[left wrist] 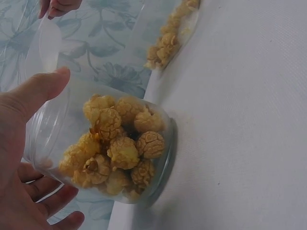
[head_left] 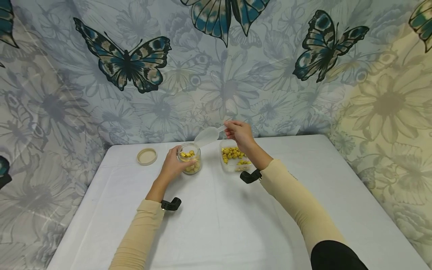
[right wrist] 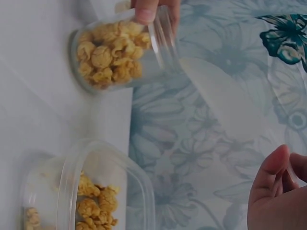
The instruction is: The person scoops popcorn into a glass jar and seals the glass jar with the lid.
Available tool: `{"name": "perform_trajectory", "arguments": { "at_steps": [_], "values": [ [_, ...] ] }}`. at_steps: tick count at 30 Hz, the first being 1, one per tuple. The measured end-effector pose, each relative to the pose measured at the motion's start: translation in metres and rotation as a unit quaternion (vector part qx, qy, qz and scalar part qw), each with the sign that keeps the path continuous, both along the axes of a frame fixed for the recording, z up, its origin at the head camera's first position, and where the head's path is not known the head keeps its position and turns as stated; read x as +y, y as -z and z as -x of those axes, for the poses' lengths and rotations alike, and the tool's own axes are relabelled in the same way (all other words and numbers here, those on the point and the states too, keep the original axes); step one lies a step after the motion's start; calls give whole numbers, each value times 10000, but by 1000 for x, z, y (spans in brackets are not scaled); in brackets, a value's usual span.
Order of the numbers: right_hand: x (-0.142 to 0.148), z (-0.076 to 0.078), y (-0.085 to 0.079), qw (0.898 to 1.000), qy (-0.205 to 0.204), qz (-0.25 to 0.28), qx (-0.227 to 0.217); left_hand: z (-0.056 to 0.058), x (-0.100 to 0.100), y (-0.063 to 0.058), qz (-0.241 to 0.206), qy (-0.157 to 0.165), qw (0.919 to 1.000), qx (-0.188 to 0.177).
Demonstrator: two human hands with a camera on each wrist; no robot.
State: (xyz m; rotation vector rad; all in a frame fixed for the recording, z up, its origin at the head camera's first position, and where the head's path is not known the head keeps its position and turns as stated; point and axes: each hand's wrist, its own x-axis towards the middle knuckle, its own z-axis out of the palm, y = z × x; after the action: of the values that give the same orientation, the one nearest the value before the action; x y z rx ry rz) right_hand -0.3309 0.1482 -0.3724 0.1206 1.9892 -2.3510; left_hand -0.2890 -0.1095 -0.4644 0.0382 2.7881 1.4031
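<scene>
A glass jar [head_left: 197,165] stands upright on the table, partly filled with caramel popcorn [left wrist: 120,148]. My left hand [head_left: 173,164] grips it round the side, thumb towards me. Above and right of the jar, my right hand [head_left: 239,133] pinches the handle of a translucent white plastic spoon [head_left: 207,136]. The spoon's bowl slants down, its tip at the jar's mouth, and looks bare in the right wrist view. Below the right hand sits a clear plastic container [right wrist: 67,177] with more popcorn [right wrist: 98,203], partly hidden by the forearm in the head view.
A round lid [head_left: 146,156] with a beige rim lies left of the jar. The table [head_left: 216,225] has a white cover, and a butterfly-patterned cloth [head_left: 229,90] hangs right behind its far edge.
</scene>
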Motion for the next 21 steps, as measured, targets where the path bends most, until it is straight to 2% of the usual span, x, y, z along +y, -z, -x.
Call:
{"name": "perform_trajectory", "arguments": {
  "at_steps": [15,21],
  "values": [
    [5,1,2,9998,-42,171,11,-1,0,-7,334,97,9994,-86],
    [6,0,-1,9994,104,340,47,0,-1,-10,419,175,9989,-105]
  ]
}}
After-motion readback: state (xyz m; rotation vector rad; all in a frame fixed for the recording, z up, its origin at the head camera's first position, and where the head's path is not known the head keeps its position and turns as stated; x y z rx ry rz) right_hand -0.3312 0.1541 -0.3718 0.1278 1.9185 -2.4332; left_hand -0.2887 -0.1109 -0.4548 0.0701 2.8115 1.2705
